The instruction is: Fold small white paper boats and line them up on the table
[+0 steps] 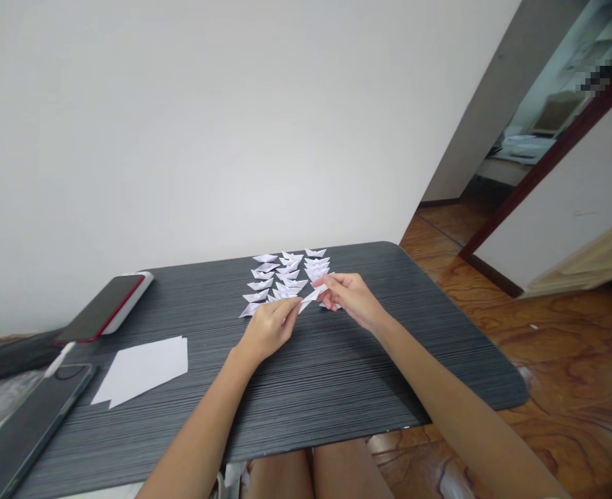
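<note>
Between my two hands, just above the table, is a white folded paper boat [312, 296]. My left hand [270, 326] pinches its left end, with the fingers closed. My right hand [348, 296] grips the other end between thumb and fingers. Behind my hands, several finished paper boats [262, 285] stand in rough columns on the dark table; some in the middle and right columns are partly hidden by my hands.
White paper sheets [147, 367] lie at the left on the dark table [331, 388]. Further left are a phone [30, 423], a white cable [60, 359] and a dark, red-edged device [102, 308]. A white wall [206, 138] borders the table's back edge.
</note>
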Action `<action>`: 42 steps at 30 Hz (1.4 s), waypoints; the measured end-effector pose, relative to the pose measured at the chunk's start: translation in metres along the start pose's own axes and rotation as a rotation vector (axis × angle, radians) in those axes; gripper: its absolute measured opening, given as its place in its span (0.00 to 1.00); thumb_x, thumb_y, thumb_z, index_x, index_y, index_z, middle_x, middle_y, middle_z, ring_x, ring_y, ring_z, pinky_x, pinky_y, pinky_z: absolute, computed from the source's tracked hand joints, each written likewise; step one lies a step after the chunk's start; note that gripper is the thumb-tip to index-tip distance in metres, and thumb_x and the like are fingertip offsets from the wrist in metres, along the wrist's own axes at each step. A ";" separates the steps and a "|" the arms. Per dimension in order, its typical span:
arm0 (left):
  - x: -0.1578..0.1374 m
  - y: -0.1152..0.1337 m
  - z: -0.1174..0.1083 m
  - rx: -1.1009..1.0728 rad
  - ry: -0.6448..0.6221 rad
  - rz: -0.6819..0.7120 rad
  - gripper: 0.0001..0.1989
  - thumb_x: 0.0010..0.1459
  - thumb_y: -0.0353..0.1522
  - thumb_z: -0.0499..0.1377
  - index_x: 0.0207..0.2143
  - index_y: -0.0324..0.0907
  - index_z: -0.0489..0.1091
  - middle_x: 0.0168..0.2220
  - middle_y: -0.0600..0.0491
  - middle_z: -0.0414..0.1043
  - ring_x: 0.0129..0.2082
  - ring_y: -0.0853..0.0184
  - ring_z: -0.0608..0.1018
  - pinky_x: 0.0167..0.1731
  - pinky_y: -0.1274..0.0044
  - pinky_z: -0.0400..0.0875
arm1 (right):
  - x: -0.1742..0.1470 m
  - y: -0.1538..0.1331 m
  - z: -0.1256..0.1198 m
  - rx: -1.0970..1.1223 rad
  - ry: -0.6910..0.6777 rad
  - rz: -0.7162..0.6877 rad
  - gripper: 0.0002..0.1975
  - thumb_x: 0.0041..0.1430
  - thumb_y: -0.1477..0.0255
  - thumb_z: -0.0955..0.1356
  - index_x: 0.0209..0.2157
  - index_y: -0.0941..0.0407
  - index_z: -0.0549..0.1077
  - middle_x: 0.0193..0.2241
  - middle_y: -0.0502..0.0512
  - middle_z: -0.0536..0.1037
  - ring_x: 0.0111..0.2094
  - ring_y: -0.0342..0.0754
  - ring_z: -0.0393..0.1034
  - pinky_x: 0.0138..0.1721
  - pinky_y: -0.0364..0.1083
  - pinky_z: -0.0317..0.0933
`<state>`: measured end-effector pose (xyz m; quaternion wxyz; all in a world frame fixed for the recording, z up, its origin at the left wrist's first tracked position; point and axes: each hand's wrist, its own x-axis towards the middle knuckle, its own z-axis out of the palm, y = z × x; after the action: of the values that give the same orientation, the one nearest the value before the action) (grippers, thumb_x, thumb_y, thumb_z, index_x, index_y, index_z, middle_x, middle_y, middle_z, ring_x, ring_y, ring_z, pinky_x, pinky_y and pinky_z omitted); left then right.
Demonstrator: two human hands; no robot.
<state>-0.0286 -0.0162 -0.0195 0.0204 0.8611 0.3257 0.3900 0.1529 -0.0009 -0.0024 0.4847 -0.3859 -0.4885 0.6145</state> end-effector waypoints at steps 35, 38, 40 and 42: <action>0.008 0.004 -0.015 -0.967 -0.277 -0.602 0.11 0.47 0.34 0.58 0.31 0.34 0.70 0.20 0.51 0.72 0.18 0.71 0.72 0.20 0.80 0.68 | -0.008 -0.009 -0.024 -0.211 -0.575 0.105 0.15 0.47 0.70 0.67 0.36 0.65 0.69 0.17 0.50 0.71 0.15 0.38 0.64 0.16 0.37 0.57; 0.009 0.004 -0.014 -0.979 -0.260 -0.621 0.11 0.48 0.33 0.58 0.32 0.34 0.69 0.21 0.51 0.72 0.18 0.71 0.73 0.20 0.80 0.68 | -0.008 -0.010 -0.022 -0.252 -0.489 0.017 0.14 0.48 0.69 0.66 0.35 0.64 0.68 0.18 0.50 0.71 0.15 0.38 0.64 0.15 0.37 0.56; 0.010 0.005 -0.013 -0.994 -0.228 -0.630 0.11 0.48 0.33 0.57 0.34 0.34 0.67 0.20 0.52 0.71 0.18 0.72 0.73 0.20 0.81 0.67 | -0.008 -0.010 -0.019 -0.257 -0.437 -0.038 0.13 0.48 0.70 0.66 0.36 0.62 0.66 0.18 0.49 0.71 0.14 0.37 0.64 0.14 0.36 0.55; 0.011 0.006 -0.013 -1.007 -0.192 -0.632 0.12 0.48 0.32 0.57 0.35 0.36 0.64 0.20 0.54 0.71 0.18 0.72 0.73 0.19 0.82 0.66 | -0.008 -0.009 -0.017 -0.254 -0.402 -0.083 0.12 0.47 0.71 0.67 0.35 0.60 0.65 0.18 0.48 0.71 0.13 0.37 0.63 0.13 0.36 0.53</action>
<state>-0.0285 -0.0170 -0.0015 0.5701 0.6383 0.3379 0.3916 0.1729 -0.0044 0.0027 0.3498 -0.2933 -0.6640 0.5922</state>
